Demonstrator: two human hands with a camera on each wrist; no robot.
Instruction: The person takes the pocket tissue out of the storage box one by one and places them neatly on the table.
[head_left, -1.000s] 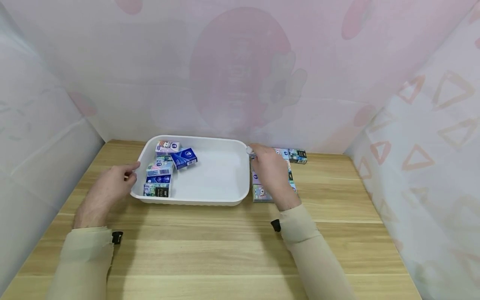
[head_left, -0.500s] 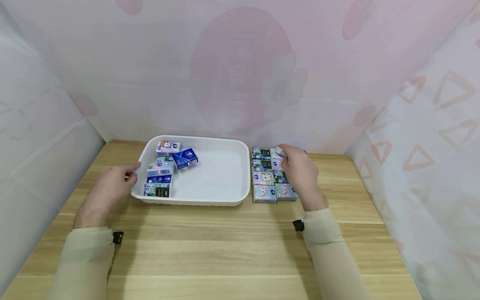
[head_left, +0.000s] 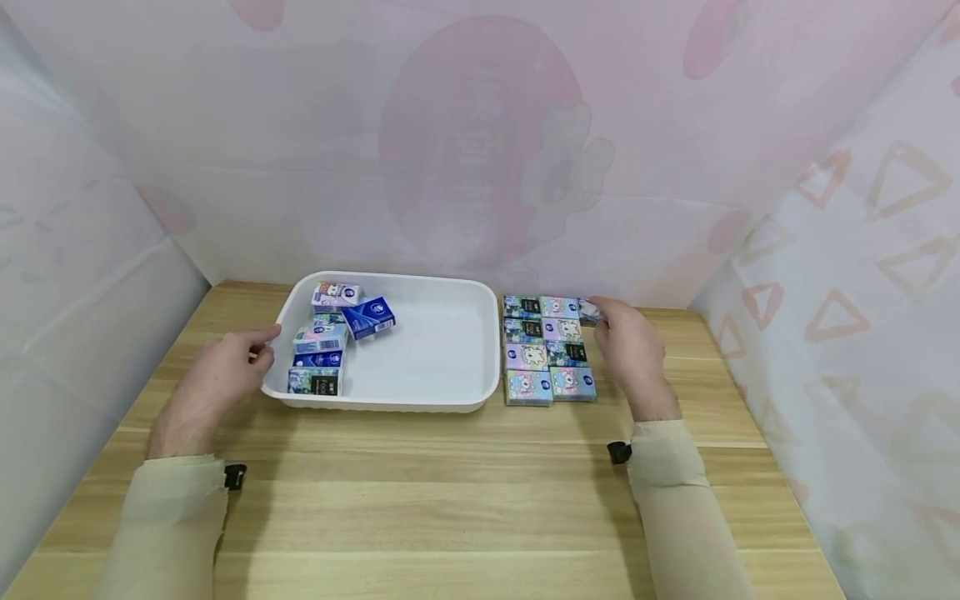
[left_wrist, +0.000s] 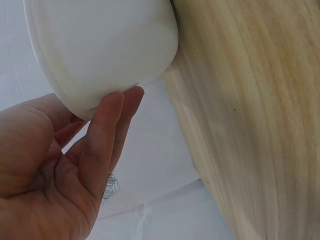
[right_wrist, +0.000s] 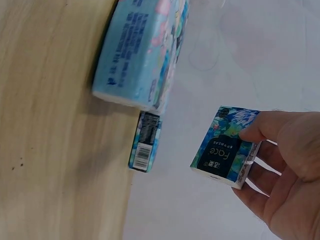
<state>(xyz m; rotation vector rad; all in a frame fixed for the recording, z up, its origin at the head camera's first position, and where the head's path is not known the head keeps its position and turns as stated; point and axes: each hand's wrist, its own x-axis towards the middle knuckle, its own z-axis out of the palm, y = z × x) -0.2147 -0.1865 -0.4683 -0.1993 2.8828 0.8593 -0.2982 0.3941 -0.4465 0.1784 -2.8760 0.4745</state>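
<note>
My left hand (head_left: 221, 379) holds the left rim of a white plastic tray (head_left: 427, 350); in the left wrist view the thumb and fingers (left_wrist: 105, 135) pinch its wall. My right hand (head_left: 633, 354) is right of the rows of tissue packs. Between its thumb and fingers it grips a dark blue-green floral tissue pack (right_wrist: 225, 145) marked "Face", held above the table. A similar pack (right_wrist: 145, 142), its barcode side showing, lies on the table near it. In the head view the hand partly hides the held pack.
Inside the tray at its left lie several tissue packs, including a tilted dark blue one (head_left: 369, 317). Right of the tray, several packs lie in two columns, a light blue one (head_left: 529, 388) in front. Fabric walls (head_left: 480, 150) enclose the wooden table (head_left: 420, 500).
My right hand has moved right with the tissue pack, from beside the tray's right rim across the rows to their back right end. The left hand and tray have stayed put.
</note>
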